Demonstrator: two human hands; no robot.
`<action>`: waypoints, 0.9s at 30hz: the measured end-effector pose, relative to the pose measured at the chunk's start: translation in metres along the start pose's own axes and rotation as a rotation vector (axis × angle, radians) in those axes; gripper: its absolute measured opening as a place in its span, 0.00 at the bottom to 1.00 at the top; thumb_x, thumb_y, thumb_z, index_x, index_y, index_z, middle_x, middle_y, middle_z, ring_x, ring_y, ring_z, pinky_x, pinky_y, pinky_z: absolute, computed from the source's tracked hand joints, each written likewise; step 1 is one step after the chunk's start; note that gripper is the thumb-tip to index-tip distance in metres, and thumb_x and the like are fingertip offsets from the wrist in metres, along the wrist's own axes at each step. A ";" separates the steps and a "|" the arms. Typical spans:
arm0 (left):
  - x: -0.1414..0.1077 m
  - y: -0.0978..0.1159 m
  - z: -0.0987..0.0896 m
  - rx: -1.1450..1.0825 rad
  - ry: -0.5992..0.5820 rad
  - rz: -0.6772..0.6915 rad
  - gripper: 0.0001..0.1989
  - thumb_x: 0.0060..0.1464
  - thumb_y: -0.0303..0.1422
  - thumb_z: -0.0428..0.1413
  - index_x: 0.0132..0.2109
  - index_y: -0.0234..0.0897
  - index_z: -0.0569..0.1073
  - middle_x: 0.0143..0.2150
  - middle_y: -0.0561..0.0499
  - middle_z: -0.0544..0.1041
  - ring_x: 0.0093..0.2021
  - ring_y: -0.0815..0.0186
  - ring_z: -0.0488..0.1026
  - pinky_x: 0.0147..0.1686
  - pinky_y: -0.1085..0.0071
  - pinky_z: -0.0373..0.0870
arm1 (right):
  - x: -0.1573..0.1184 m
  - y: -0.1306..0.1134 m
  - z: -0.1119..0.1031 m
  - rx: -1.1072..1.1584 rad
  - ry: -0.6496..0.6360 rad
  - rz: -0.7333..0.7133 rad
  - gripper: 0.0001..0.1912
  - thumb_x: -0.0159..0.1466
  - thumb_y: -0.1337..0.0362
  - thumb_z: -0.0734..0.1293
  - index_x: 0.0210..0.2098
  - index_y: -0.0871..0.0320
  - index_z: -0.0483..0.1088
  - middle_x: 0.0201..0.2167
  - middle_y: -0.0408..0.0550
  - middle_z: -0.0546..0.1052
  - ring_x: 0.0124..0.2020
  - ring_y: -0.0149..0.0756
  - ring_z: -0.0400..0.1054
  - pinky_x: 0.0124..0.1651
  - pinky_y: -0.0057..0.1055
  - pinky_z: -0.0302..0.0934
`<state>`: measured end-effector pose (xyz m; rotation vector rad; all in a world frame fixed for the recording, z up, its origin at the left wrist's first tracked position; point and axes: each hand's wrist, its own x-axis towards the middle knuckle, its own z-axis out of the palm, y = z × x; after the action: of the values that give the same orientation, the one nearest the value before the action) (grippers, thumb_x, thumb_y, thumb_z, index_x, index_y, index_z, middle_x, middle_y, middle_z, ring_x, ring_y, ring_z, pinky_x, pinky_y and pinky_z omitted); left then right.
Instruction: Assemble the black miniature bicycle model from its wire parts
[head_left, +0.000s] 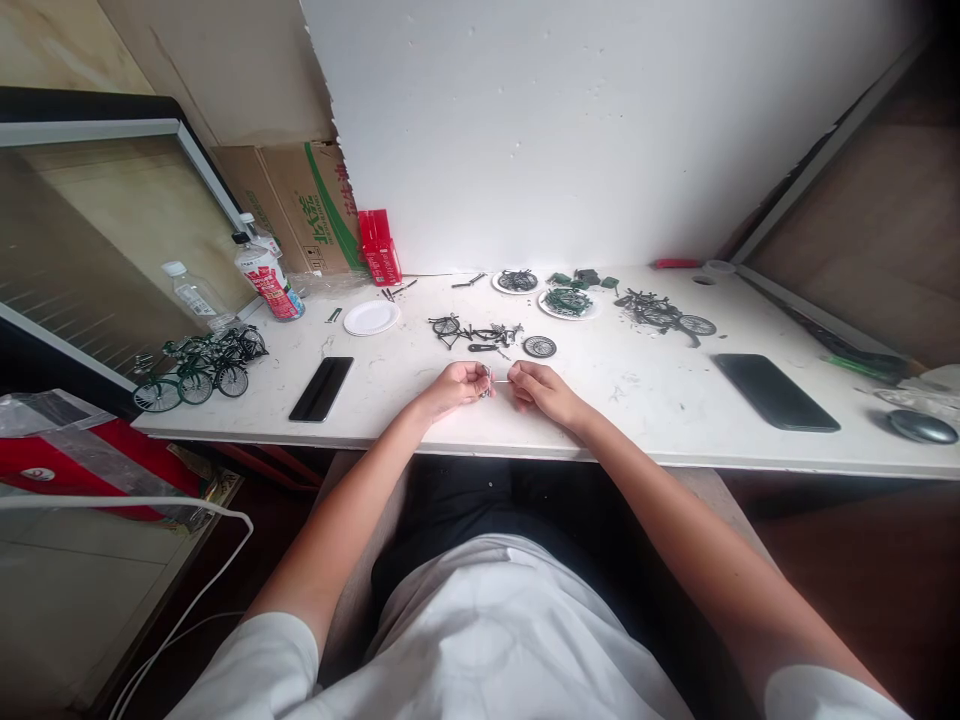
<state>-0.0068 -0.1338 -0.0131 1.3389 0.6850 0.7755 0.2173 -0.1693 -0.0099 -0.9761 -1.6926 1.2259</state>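
Close to the table's front edge, my left hand (457,390) is closed on a small thin bicycle part (487,383), mostly covered by the fingers. My right hand (544,393) pinches a thin pale rod (502,380) that points left at that part. Whether the two touch is too small to tell. Just beyond my hands lie a model bicycle frame (495,333), a loose wheel (539,346), another wheel with dark parts (447,326) and a short black piece (484,348).
Assembled model bicycles (196,378) stand at the left, near bottles (268,280) and a black phone (321,390). Farther back are a white plate (372,318), plates of dark parts (516,281) and green parts (568,302). A parts pile (660,312) and dark tablet-like slab (775,392) lie right.
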 end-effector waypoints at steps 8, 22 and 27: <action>-0.002 0.006 0.000 -0.121 0.055 0.042 0.22 0.44 0.39 0.74 0.38 0.33 0.73 0.31 0.50 0.74 0.29 0.73 0.68 0.25 0.74 0.50 | -0.009 -0.015 0.005 -0.335 -0.032 -0.088 0.26 0.75 0.41 0.59 0.44 0.56 0.76 0.23 0.42 0.71 0.25 0.35 0.63 0.34 0.33 0.59; -0.011 0.034 -0.005 0.121 0.025 0.250 0.26 0.46 0.47 0.75 0.36 0.32 0.74 0.34 0.50 0.77 0.36 0.67 0.80 0.41 0.69 0.73 | -0.021 -0.061 0.022 0.422 -0.108 0.376 0.23 0.67 0.44 0.72 0.34 0.57 0.69 0.15 0.30 0.51 0.17 0.26 0.53 0.27 0.27 0.49; -0.012 0.037 -0.006 0.103 0.028 0.226 0.24 0.47 0.45 0.75 0.36 0.31 0.75 0.35 0.49 0.79 0.36 0.66 0.80 0.39 0.71 0.72 | -0.018 -0.055 0.027 0.444 -0.069 0.378 0.20 0.70 0.49 0.67 0.30 0.56 0.66 0.17 0.31 0.48 0.17 0.27 0.51 0.26 0.28 0.45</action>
<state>-0.0224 -0.1380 0.0228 1.5197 0.6085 0.9511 0.1925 -0.2071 0.0352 -1.0057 -1.2307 1.8065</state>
